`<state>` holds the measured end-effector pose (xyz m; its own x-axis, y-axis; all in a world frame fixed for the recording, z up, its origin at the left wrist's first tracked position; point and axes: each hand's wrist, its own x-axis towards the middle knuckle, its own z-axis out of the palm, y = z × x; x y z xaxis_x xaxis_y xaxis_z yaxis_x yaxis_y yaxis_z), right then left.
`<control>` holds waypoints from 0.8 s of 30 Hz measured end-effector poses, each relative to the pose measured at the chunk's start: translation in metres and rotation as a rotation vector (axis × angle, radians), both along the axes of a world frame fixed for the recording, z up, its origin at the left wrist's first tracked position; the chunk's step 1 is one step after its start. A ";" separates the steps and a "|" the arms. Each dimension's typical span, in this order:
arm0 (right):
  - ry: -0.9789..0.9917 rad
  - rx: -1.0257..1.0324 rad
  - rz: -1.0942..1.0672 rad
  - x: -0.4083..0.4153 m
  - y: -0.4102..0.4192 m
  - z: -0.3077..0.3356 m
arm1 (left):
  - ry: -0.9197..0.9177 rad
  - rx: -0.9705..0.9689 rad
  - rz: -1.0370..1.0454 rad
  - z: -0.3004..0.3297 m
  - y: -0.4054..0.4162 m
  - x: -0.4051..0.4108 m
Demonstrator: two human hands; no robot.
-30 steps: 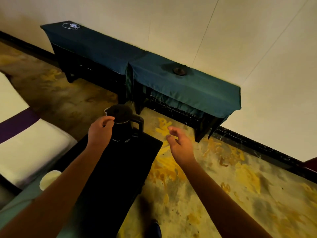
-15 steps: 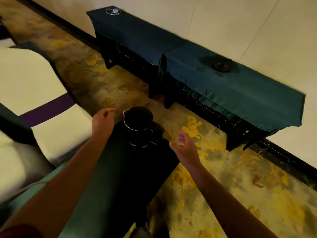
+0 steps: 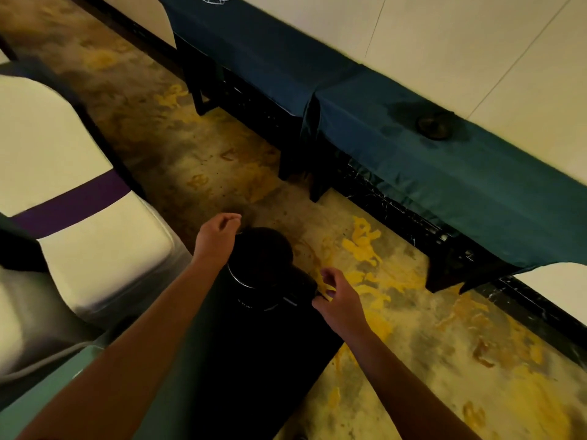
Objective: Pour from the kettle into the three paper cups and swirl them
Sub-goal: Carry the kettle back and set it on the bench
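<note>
1. Chairs with white cushioned covers fill the left side; one bears a purple band across it.
2. Left hand is at the far-left edge of the kettle's top, its fingers loosely curled. It lies just beside the rim, and I cannot tell whether the fingertips touch it; nothing is visibly held.
3. Black round electric kettle with a thin silver ring below its lid stands upright near the far end of a dark cloth-covered table, between the two hands. Its black handle points to the right.
4. Right hand is just to the right of that handle, fingers bent and thumb forward, at the handle's outer end. The handle is dark against the table, so I cannot tell whether the fingers have closed on it or only hover beside it.
5. Both bare forearms reach in from the near edge, the left one crossing the table and the right one over the floor.
6. Patterned carpet in grey, brown and yellow covers the floor around the table.
7. Long narrow side tables draped in dark teal cloth run along the far cream wall, from far left to right.
8. Small dark round object sits on the right-hand teal cloth, close to the wall.
</note>
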<state>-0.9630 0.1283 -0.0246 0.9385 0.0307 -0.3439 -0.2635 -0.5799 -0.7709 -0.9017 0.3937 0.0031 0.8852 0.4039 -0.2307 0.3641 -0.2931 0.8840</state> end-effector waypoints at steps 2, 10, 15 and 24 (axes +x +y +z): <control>0.021 0.012 0.008 0.000 -0.001 -0.005 | 0.012 -0.027 -0.010 -0.003 -0.004 0.004; 0.098 0.031 0.088 0.000 0.001 -0.016 | 0.036 -0.097 -0.049 -0.008 -0.012 0.010; 0.158 0.071 0.079 0.003 0.008 -0.017 | 0.029 -0.074 -0.071 -0.008 -0.017 0.009; 0.299 0.385 -0.068 0.006 0.030 -0.023 | 0.064 -0.267 -0.037 0.000 -0.013 0.004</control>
<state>-0.9573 0.1583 -0.0479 0.8046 0.1508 -0.5744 -0.5335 -0.2413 -0.8106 -0.8981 0.3812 0.0028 0.8781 0.2891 -0.3812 0.4156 -0.0664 0.9071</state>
